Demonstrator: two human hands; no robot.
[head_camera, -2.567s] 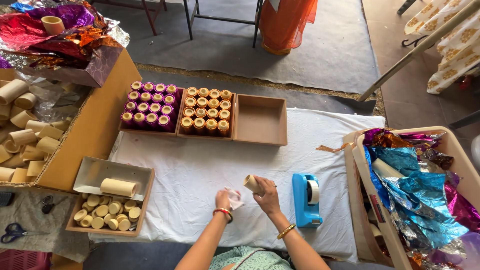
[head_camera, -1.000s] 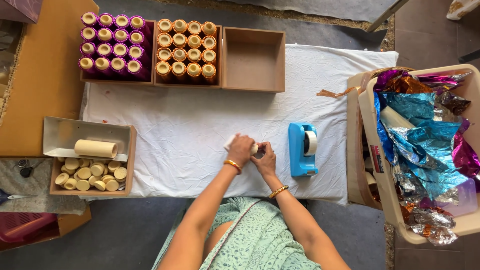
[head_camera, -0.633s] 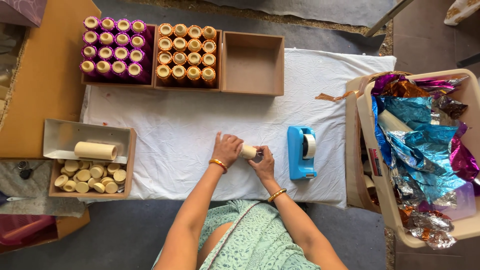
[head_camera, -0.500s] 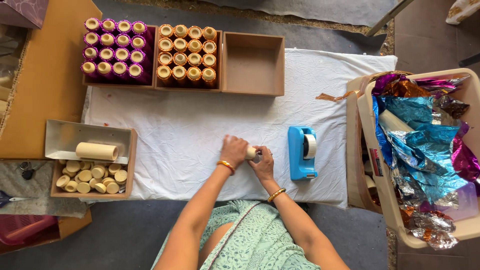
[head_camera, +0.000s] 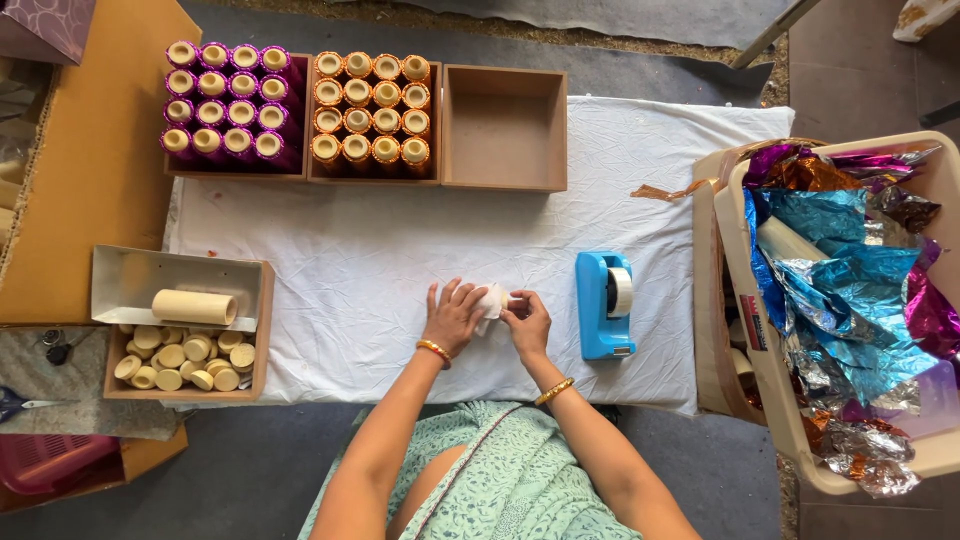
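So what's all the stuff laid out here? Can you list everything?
white cloth: one, covers the table
purple-wrapped tubes: sixteen, box at far left
orange-wrapped tubes: sixteen, middle box
empty box: one, brown, right of the orange tubes
bare tubes: several, cream, near-left box, one lying on top
tape dispenser: one, blue, right of the hands
foil sheets: many, blue, purple, silver, in the bin at right
scissors: one pair, left edge
cream tube: one, held between both hands
left hand, right hand: each with a gold bangle
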